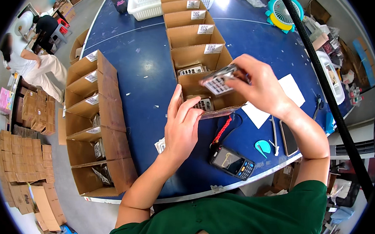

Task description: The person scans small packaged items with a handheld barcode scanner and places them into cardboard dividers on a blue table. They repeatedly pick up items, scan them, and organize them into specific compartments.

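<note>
My right hand [261, 85] holds a small flat packet with a black-and-white code label [218, 80] above the nearest of a row of open cardboard bins [206, 90]. My left hand [182, 127] hovers open just below and left of that bin, fingers spread, touching nothing that I can see. More labelled packets lie inside the near bin [204, 104] and the one behind it [191, 69]. A black handheld scanner [231, 162] with a red lanyard lies on the blue table [139, 63] near my left wrist.
A second row of cardboard bins [96, 125] runs along the table's left edge. A white basket [146, 4], white paper [277, 100], a phone [288, 138], a teal cutter [262, 147] and a teal fan [284, 12] lie around. Stacked cartons [20, 150] and people [33, 62] occupy the left floor.
</note>
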The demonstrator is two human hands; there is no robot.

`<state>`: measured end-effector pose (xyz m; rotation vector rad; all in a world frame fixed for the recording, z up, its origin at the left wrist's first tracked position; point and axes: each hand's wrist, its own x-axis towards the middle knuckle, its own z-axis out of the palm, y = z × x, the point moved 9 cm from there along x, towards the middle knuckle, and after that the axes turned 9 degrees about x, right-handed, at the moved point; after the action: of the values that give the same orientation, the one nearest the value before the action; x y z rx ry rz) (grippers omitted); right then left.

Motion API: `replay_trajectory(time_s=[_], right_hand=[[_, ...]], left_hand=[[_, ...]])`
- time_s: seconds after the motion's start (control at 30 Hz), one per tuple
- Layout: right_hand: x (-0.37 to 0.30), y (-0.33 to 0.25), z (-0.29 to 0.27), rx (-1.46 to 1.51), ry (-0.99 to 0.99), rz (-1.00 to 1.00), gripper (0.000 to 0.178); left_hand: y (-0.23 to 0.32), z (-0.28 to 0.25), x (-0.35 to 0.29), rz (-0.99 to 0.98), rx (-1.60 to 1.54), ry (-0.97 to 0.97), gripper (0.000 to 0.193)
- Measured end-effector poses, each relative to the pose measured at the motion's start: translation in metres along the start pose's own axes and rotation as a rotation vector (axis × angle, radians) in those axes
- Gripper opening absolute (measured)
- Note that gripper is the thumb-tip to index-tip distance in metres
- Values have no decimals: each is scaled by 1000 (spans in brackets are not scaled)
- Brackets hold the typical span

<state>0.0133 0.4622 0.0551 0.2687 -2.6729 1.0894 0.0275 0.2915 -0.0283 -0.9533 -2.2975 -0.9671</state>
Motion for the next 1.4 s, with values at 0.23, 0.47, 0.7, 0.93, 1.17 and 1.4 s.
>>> replay_trajectory(time_s=[0.23,0.47,0.7,0.93,1.17,1.4], right_hand=[[23,49,88,-243,-400,179,25],[36,23,61,-357,-347,174,29],[8,-2,12,-97,-55,70,19],[-36,65,10,695,383,178,24],[-34,74,17,875,446,59,26],[-33,72,12,580,375,61,21]], left_hand=[[-5,4,2,1,-41,-17,14],[-12,-6,-3,9,-51,79,19],[-12,-13,-4,-6,-51,75,17],[20,-16,70,-117,36,-192,14],[-19,97,77,-99,564,-1218,26],[-31,135,62,-104,429,-1345,29]])
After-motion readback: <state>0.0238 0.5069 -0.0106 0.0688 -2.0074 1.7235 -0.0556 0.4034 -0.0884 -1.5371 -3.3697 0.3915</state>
